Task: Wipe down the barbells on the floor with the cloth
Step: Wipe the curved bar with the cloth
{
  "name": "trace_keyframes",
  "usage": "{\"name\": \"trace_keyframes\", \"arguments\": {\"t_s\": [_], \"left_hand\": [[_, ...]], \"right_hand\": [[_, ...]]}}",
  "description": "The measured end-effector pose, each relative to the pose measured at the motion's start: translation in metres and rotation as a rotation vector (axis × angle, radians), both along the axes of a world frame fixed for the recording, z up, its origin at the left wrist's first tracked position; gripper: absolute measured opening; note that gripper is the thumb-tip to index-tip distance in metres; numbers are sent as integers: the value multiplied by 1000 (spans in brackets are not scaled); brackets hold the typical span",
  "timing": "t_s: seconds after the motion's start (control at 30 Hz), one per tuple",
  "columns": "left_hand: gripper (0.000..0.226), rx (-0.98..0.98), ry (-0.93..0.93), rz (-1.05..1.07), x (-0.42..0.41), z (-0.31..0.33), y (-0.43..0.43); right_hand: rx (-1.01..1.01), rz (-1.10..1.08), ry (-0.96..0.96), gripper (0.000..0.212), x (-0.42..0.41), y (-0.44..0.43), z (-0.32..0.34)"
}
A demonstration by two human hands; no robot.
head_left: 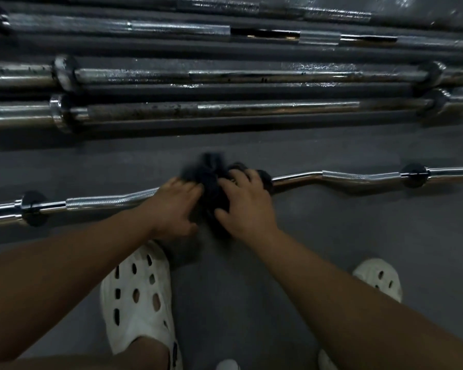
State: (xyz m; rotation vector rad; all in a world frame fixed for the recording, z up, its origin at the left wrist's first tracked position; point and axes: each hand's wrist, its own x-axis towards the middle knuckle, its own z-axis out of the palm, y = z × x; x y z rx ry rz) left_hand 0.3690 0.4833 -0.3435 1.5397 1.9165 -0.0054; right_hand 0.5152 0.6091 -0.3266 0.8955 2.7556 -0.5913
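Floor: dark grey rubber floor [332, 236], filling the whole view under everything else.
Straight bars: long straight steel barbells [251, 108] lie side by side on the far half of the floor, running left to right. Their shafts are dull and spotted dark in places, and the sleeves run out of view at both sides.
Curl bar: chrome curl bar with a wavy shaft [358, 177] lies alone on the near side of the straight ones, well apart from them. It has a black collar near each end and knurled grip zones left and right of the middle.
Footwear: white perforated foam clogs, one near left [137, 303] and one near right [380, 279], stand on the floor nearer than the curl bar.
Left hand: left hand [177, 206] is at the cloth's left edge, fingers and thumb closed on the fabric; the picture is blurred here.
Right hand: right hand [247, 206] has its fingers curled over the cloth's right side, gripping it against the bar.
Cloth: dark bunched cloth [211, 177] is wrapped over the middle of the curl bar, between the two hands and hiding that part of the shaft.
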Motion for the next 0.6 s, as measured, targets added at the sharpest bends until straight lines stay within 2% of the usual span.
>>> {"name": "trace_keyframes", "arguments": {"t_s": [0.03, 0.1, 0.2, 0.23, 0.3, 0.33, 0.43, 0.47, 0.5, 0.6], "left_hand": [[104, -4, 0, 0, -1, 2, 1], [108, 10, -51, 15, -3, 1, 1], [114, 33, -88, 28, -3, -3, -1], [114, 35, -75, 23, -2, -4, -1], [115, 31, -51, 13, 0, -4, -1], [115, 30, -47, 11, 0, -3, 0], [115, 23, -66, 21, 1, 0, 0], [115, 27, -76, 25, 0, 0, 0], [115, 24, -85, 28, 0, 0, 0], [115, 24, -71, 30, -1, -4, -2]], "right_hand": [[-51, 101, -15, 61, -3, 11, 6], [-96, 54, -17, 64, -1, 48, 7], [-26, -475, 36, 65, 35, 93, -3], [16, -631, 2, 63, 45, 93, -6], [43, -740, -85, 61, 47, 73, -8], [16, -633, -70, 60, 40, 62, -5], [-112, -21, -77, 62, 26, 61, 11], [-105, 43, -104, 63, 28, 73, 12], [-71, -36, -97, 63, 36, 88, 8], [47, -694, -45, 60, 65, 109, -6]]}}
